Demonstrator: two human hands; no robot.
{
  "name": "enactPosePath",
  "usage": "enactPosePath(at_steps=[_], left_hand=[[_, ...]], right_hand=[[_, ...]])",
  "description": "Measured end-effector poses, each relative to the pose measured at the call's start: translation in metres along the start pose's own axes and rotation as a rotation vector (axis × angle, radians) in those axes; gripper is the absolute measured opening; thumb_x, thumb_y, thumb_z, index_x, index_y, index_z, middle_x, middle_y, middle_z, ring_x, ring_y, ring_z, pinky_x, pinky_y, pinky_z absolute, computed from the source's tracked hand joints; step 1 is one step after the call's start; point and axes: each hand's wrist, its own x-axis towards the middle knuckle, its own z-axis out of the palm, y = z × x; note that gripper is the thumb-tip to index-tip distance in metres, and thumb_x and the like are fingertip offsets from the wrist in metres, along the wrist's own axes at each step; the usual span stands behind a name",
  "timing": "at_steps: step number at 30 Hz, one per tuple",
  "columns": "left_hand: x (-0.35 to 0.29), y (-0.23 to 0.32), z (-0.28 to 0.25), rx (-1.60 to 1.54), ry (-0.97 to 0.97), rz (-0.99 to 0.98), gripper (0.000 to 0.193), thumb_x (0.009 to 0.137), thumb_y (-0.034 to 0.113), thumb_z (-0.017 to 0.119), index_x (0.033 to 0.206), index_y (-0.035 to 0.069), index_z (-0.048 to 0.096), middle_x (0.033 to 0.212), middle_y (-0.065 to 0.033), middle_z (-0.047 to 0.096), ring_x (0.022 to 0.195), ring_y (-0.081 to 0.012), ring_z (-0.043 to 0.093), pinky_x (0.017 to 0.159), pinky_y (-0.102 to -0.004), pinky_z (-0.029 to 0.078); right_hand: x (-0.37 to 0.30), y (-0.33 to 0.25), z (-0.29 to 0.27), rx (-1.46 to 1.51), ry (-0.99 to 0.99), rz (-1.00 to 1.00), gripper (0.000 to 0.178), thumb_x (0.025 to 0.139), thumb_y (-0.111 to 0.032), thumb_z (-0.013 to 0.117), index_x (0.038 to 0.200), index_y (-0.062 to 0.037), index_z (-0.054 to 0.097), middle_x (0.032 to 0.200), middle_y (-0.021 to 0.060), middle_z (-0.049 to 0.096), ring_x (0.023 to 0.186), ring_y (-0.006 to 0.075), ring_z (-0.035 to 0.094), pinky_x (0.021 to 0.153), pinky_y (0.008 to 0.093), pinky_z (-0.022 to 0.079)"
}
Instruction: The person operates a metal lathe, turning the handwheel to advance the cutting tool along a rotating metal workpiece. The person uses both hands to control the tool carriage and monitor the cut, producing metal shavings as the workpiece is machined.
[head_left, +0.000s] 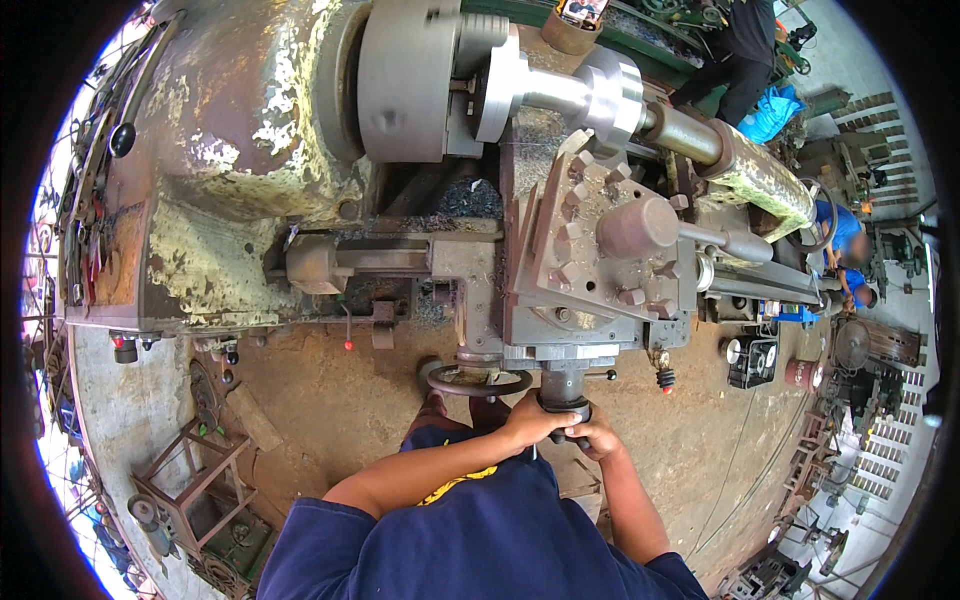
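Observation:
A large metal lathe fills the upper half of the view. My left hand and my right hand are closed from both sides around the dark cross-slide handle at the front of the carriage. Beyond it stands the tool post, with several square-headed bolts and a round knob on top. A shiny stepped metal workpiece runs from the big chuck to the tailstock. The cutting tool's tip is hard to make out.
Left of my hands is the carriage handwheel. Dark metal chips lie below the chuck. A rusty metal frame stands on the floor at left, and a black crate at right. Other people are at the far right.

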Motion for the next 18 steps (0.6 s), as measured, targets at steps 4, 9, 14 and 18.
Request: enactPosePath(at_steps=[4,9,14,18], left_hand=[[0.002,-0.004,0.002,0.016,0.019,0.001,0.061,0.075,0.028,0.082,0.123,-0.001,0.057,0.119,-0.0136,0.064,0.11,-0.0228,0.061,0.097,-0.0357,0.048],[0.004,-0.008,0.003,0.024,0.012,0.015,0.06,0.075,0.029,0.082,0.122,0.0,0.058,0.118,-0.0137,0.064,0.109,-0.0226,0.062,0.096,-0.0355,0.048],[-0.002,0.002,0.004,0.089,0.055,0.012,0.066,0.074,0.032,0.083,0.123,-0.001,0.055,0.117,-0.0153,0.064,0.108,-0.0243,0.063,0.095,-0.0357,0.049],[-0.006,0.011,0.004,0.118,0.054,-0.034,0.071,0.072,0.036,0.084,0.124,-0.002,0.054,0.118,-0.0167,0.063,0.108,-0.0257,0.063,0.094,-0.0361,0.05]], right_hand=[[0.0,-0.001,-0.002,0.01,-0.024,0.021,0.068,0.063,-0.005,0.079,0.125,0.0034,0.052,0.109,0.0098,0.065,0.097,0.0212,0.064,0.086,0.0352,0.053],[0.001,0.002,-0.005,0.032,-0.015,0.026,0.067,0.063,-0.007,0.08,0.124,0.0033,0.053,0.108,0.0098,0.065,0.097,0.0212,0.064,0.086,0.0353,0.053],[0.001,0.003,-0.007,0.04,-0.051,0.009,0.067,0.063,-0.009,0.08,0.123,0.0035,0.053,0.107,0.0101,0.066,0.097,0.0209,0.065,0.086,0.0345,0.052],[0.001,0.002,-0.006,0.022,-0.033,0.042,0.068,0.062,-0.011,0.079,0.124,0.0035,0.053,0.107,0.0096,0.065,0.095,0.0208,0.064,0.086,0.0336,0.052]])
